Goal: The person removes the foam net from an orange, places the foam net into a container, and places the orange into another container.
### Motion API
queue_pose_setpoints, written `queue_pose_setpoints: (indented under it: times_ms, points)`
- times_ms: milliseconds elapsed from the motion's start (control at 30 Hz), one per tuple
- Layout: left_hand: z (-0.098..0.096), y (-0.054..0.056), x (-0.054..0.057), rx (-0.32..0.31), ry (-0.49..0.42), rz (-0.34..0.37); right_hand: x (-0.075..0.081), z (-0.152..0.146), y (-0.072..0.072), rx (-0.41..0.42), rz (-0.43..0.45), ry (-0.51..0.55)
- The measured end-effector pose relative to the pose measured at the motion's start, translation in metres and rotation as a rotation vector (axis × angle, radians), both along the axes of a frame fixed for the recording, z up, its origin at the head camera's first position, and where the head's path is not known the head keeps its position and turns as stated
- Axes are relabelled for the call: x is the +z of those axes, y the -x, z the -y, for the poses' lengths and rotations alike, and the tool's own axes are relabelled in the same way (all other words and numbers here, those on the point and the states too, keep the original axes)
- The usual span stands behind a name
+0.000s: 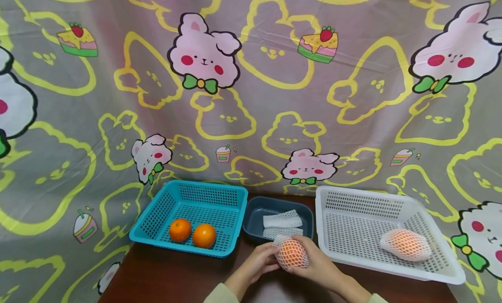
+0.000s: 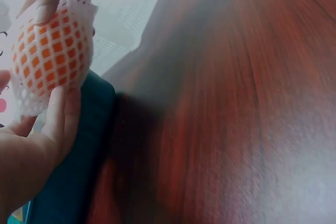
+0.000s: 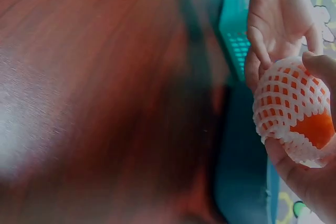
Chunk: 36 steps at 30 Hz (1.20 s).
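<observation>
In the head view, an orange (image 1: 293, 255) in a white foam net sits between both hands over the front of the table. My right hand (image 1: 317, 263) grips it from the right, thumb and fingers on opposite sides. From the left, my left hand (image 1: 259, 260) holds the other end with its fingertips, at the net's edge. The right wrist view shows bare peel of the orange (image 3: 316, 129) near the right hand, where the net leaves a gap. Just behind the hands, a dark blue basin (image 1: 251, 211) contains flat white foam nets (image 1: 283, 219).
At the left stands a turquoise basket (image 1: 135, 233) with two bare oranges, one of them an orange (image 1: 204, 235) at the front. A white basket (image 1: 345, 233) on the right holds a netted fruit (image 1: 405, 245). A patterned curtain (image 1: 255, 98) hangs behind the brown table (image 1: 188, 277).
</observation>
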<state>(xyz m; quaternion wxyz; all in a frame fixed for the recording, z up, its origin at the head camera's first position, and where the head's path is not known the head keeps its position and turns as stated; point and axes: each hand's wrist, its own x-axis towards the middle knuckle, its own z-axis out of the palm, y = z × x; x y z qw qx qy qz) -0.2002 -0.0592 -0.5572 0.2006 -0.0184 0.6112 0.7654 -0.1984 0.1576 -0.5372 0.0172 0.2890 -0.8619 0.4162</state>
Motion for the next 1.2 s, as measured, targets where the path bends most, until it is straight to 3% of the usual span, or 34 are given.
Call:
queue_pose_setpoints:
  times_ms: [200,267,567,900,1200]
  points:
    - [0.009,-0.002,-0.006,-0.052,0.047,0.021,-0.02,0.006,-0.002,0.064,-0.186,-0.013]
    - [0.012,-0.002,-0.006,-0.054,0.077,0.032,-0.026,0.009,-0.001,0.069,-0.203,-0.008]
    - [0.021,-0.002,-0.011,-0.012,0.135,0.052,-0.044,0.02,-0.001,0.044,-0.103,-0.034]
    - [0.032,-0.005,-0.022,-0.015,0.169,0.078,-0.053,0.023,-0.006,0.119,-0.065,-0.02]
    - [0.034,-0.008,-0.027,0.007,0.158,0.061,-0.05,0.024,-0.005,0.073,0.127,-0.061]
